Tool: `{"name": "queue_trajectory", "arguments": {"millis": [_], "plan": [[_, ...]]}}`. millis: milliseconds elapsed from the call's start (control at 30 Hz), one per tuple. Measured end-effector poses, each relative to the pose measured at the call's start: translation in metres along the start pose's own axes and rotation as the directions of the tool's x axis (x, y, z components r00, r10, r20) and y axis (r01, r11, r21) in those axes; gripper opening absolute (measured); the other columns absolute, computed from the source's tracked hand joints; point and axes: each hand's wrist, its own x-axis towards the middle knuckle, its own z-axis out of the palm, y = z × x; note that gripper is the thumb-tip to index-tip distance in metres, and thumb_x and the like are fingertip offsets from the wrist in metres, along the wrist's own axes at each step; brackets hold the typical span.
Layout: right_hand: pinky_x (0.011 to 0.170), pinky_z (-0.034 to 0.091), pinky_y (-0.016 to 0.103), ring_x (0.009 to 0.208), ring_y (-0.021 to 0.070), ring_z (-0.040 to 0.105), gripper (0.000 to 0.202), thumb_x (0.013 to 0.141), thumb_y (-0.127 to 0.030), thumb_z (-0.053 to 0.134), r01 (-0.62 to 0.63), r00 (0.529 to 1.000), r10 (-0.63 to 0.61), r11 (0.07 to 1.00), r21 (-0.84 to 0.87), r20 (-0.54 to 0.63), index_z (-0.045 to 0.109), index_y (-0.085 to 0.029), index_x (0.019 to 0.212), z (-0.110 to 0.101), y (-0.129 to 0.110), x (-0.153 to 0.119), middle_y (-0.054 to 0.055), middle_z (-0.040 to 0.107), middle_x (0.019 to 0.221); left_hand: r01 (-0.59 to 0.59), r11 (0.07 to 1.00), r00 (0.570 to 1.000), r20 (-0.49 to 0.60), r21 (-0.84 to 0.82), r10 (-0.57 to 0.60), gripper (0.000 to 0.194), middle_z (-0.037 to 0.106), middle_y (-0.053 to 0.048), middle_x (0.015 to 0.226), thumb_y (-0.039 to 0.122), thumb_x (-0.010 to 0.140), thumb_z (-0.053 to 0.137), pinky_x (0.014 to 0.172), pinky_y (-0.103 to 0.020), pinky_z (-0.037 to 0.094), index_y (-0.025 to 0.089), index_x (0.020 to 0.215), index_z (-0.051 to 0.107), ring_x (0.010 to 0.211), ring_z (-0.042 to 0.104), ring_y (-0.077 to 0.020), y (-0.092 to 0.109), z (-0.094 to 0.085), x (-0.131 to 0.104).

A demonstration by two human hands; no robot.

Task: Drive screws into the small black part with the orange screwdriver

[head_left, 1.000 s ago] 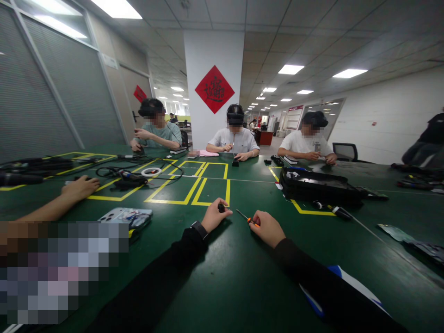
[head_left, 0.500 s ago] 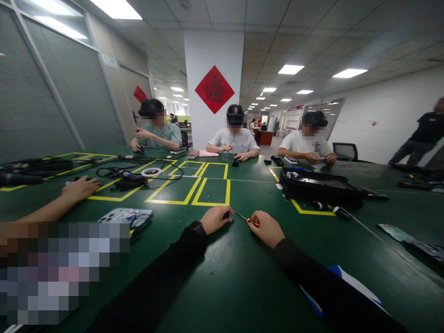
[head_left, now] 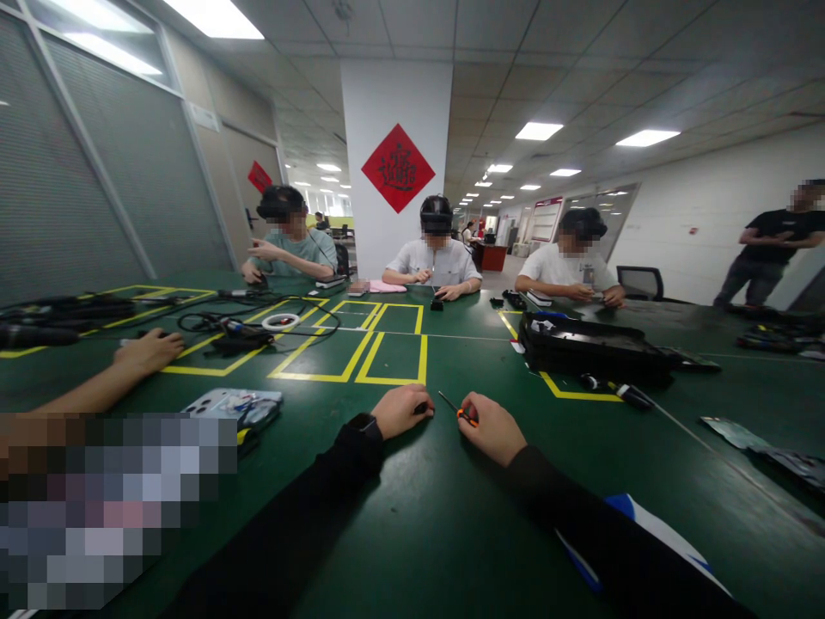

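Gripping the screwdriver (head_left: 465, 418) by its orange-and-black handle, the right hand (head_left: 495, 427) keeps the shaft clear, angled forward-left; the left hand (head_left: 398, 412), beside the tip, seemingly pinches a small black part (head_left: 421, 408).

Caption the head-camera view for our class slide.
At a green table, the right hand holds a screwdriver, its tip apart from the small black part in the left hand.

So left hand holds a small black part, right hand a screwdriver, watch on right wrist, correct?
Wrong side: the head view shows the watch on your left, not right. Your left hand holds the small black part, your right hand the screwdriver.
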Motion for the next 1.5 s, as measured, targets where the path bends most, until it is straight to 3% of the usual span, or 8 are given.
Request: {"name": "queue_trajectory", "arguments": {"millis": [367, 767, 1067, 1167, 1267, 1367, 1433, 1500], "plan": [[0.053, 0.033, 0.020, 0.058, 0.0098, 0.047, 0.016, 0.068, -0.023, 0.054, 0.003, 1.000, -0.004, 0.988, 0.155, 0.006, 0.053, -0.018, 0.083, 0.004, 0.000, 0.001, -0.002, 0.053, 0.065, 0.035, 0.999, 0.998, 0.049, -0.042, -0.033, 0.022, 0.056, -0.003, 0.082, 0.035, 0.075, 0.051, 0.070, -0.022, 0.038, 0.021, 0.088, 0.061, 0.080, 0.052, -0.0137, -0.002, -0.005, 0.000], [0.052, 0.037, 0.019, 0.054, 0.0075, 0.047, 0.016, 0.068, -0.027, 0.056, 0.015, 1.000, -0.013, 0.959, 0.284, -0.009, 0.055, -0.016, 0.080, 0.009, -0.011, 0.002, 0.000, 0.056, 0.072, -0.045, 0.997, 0.996, 0.070, -0.062, 0.049, 0.018, 0.057, -0.002, 0.084, 0.031, 0.076, 0.050, 0.072, -0.021, 0.037, 0.023, 0.088, 0.061, 0.083, 0.051, -0.0134, 0.008, -0.005, 0.002], [0.051, 0.037, 0.020, 0.054, 0.0074, 0.046, 0.016, 0.069, -0.028, 0.056, -0.011, 1.000, 0.004, 0.956, 0.292, 0.024, 0.055, -0.016, 0.080, 0.010, -0.012, 0.002, 0.001, 0.057, 0.076, -0.015, 0.989, 1.000, 0.020, -0.150, 0.019, 0.016, 0.057, -0.002, 0.082, 0.031, 0.074, 0.053, 0.070, -0.022, 0.038, 0.021, 0.084, 0.060, 0.080, 0.052, -0.0132, 0.010, -0.005, 0.000], [0.052, 0.037, 0.020, 0.055, 0.0078, 0.047, 0.015, 0.071, -0.028, 0.053, -0.019, 1.000, 0.014, 0.946, 0.322, 0.017, 0.055, -0.016, 0.080, 0.011, -0.010, 0.003, 0.000, 0.056, 0.074, 0.044, 0.957, 0.995, -0.079, -0.287, -0.069, 0.018, 0.057, -0.002, 0.079, 0.033, 0.073, 0.053, 0.071, -0.024, 0.039, 0.018, 0.081, 0.059, 0.076, 0.052, -0.0124, 0.008, -0.003, 0.002], [0.056, 0.039, 0.021, 0.061, 0.0095, 0.050, 0.013, 0.075, -0.027, 0.049, -0.004, 1.000, 0.011, 0.927, 0.375, -0.018, 0.055, -0.016, 0.081, 0.010, -0.010, 0.005, 0.000, 0.056, 0.075, 0.115, 0.818, 0.925, -0.239, -0.564, -0.295, 0.022, 0.056, -0.001, 0.077, 0.036, 0.073, 0.053, 0.071, -0.026, 0.041, 0.017, 0.084, 0.055, 0.073, 0.052, -0.0115, 0.010, -0.001, 0.008], [0.063, 0.041, 0.024, 0.074, 0.0121, 0.052, 0.021, 0.075, -0.027, 0.051, 0.060, 0.993, -0.010, 0.899, 0.433, -0.116, 0.052, -0.017, 0.093, 0.006, -0.015, 0.006, 0.003, 0.056, 0.087, 0.049, 0.437, 0.812, -0.220, -0.898, -0.541, 0.025, 0.055, 0.000, 0.078, 0.034, 0.077, 0.047, 0.071, -0.029, 0.044, 0.018, 0.096, 0.046, 0.071, 0.055, -0.0108, 0.019, 0.003, 0.019], [0.069, 0.042, 0.027, 0.082, 0.0138, 0.052, 0.034, 0.072, -0.027, 0.055, 0.126, 0.983, -0.044, 0.871, 0.475, -0.179, 0.047, -0.018, 0.104, 0.004, -0.020, 0.005, 0.005, 0.054, 0.099, -0.061, 0.146, 0.814, -0.134, -0.987, -0.565, 0.023, 0.056, -0.002, 0.084, 0.028, 0.078, 0.045, 0.077, -0.033, 0.044, 0.018, 0.098, 0.043, 0.079, 0.057, -0.0124, 0.028, 0.007, 0.025], [0.075, 0.043, 0.029, 0.088, 0.0151, 0.052, 0.044, 0.070, -0.026, 0.058, 0.178, 0.976, -0.082, 0.836, 0.519, -0.203, 0.042, -0.019, 0.111, 0.003, -0.024, 0.004, 0.007, 0.051, 0.108, -0.127, -0.028, 0.832, -0.091, -0.992, -0.547, 0.021, 0.056, -0.005, 0.091, 0.025, 0.077, 0.046, 0.083, -0.036, 0.043, 0.017, 0.096, 0.043, 0.088, 0.057, -0.0148, 0.038, 0.011, 0.028]]}}
